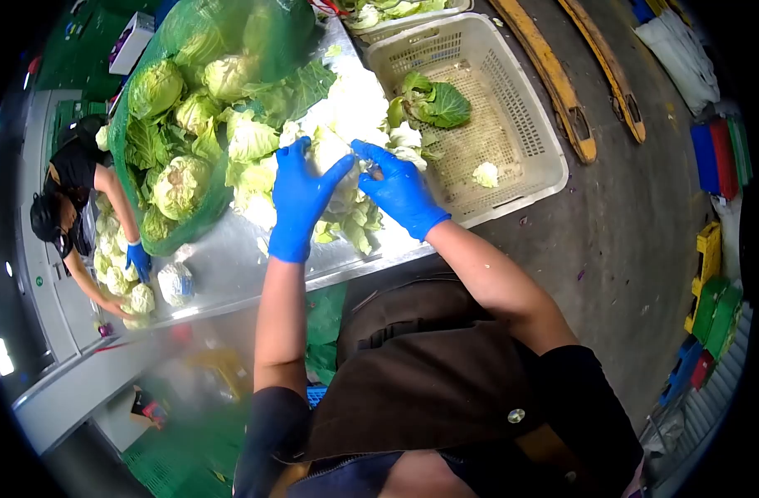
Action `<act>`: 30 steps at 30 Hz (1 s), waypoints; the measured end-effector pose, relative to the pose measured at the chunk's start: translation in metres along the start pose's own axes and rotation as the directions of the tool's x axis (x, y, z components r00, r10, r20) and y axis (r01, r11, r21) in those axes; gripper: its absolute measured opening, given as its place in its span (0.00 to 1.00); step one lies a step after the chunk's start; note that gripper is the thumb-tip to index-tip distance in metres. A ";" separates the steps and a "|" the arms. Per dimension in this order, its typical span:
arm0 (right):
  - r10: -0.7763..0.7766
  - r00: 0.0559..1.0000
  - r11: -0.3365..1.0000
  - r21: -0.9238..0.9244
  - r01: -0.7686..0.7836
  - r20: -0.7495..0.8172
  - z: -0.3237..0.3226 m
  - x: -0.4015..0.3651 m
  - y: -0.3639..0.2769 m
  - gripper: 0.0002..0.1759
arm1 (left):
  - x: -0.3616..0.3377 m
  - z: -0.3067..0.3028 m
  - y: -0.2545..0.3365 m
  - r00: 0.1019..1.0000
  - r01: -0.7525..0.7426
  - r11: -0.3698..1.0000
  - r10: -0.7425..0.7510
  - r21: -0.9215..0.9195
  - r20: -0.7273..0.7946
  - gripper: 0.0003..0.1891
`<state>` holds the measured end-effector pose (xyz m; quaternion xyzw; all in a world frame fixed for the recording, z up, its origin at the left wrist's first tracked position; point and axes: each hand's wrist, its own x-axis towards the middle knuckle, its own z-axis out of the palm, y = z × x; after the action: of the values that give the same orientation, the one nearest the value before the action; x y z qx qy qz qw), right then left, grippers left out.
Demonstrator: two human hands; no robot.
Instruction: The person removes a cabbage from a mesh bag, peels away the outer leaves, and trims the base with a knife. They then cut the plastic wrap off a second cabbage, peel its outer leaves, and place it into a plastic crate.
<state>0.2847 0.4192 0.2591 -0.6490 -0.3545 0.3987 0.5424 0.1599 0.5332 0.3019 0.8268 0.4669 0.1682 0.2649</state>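
Note:
Both my hands wear blue gloves. My left hand grips a pale cabbage head from the left, on a steel table. My right hand holds the same cabbage from the right, fingers pinching its outer leaves. Loose trimmed leaves lie under the cabbage on the table.
A green net sack of several cabbages lies to the left. A beige plastic basket with a few leaves sits to the right. A co-worker in a blue glove handles cabbages at the far left. Yellow pallet-jack forks rest on the concrete floor.

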 end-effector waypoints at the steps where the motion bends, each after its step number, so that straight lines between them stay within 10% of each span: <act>1: 0.022 0.999 0.996 -0.085 -0.024 -0.023 0.000 -0.001 0.001 0.27 | 0.005 0.004 0.004 1.000 0.003 0.998 -0.005 0.067 0.027 0.42; 13: -0.189 0.970 0.766 -0.641 0.051 -0.149 0.023 0.005 -0.010 0.27 | -0.038 0.006 -0.025 0.990 -0.133 0.989 0.135 0.061 -0.043 0.38; 21: 0.037 0.999 0.765 -0.644 -0.024 0.006 0.000 0.012 -0.004 0.29 | -0.080 0.011 -0.050 0.970 -0.208 0.958 0.175 -0.196 -0.171 0.38; 25: 0.004 0.999 0.759 -0.650 0.032 0.054 -0.005 0.019 -0.005 0.25 | -0.077 0.011 -0.050 0.941 -0.303 0.953 0.298 -0.009 -0.162 0.41; 30: -0.018 0.996 0.679 -0.730 0.073 0.083 0.003 0.018 -0.025 0.25 | -0.053 -0.007 -0.016 0.995 -0.082 0.996 0.084 0.037 -0.058 0.42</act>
<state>0.2889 0.4403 0.2809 -0.7885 -0.5189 0.2324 0.2346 0.1182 0.4970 0.2965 0.8446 0.4425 0.1954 0.2294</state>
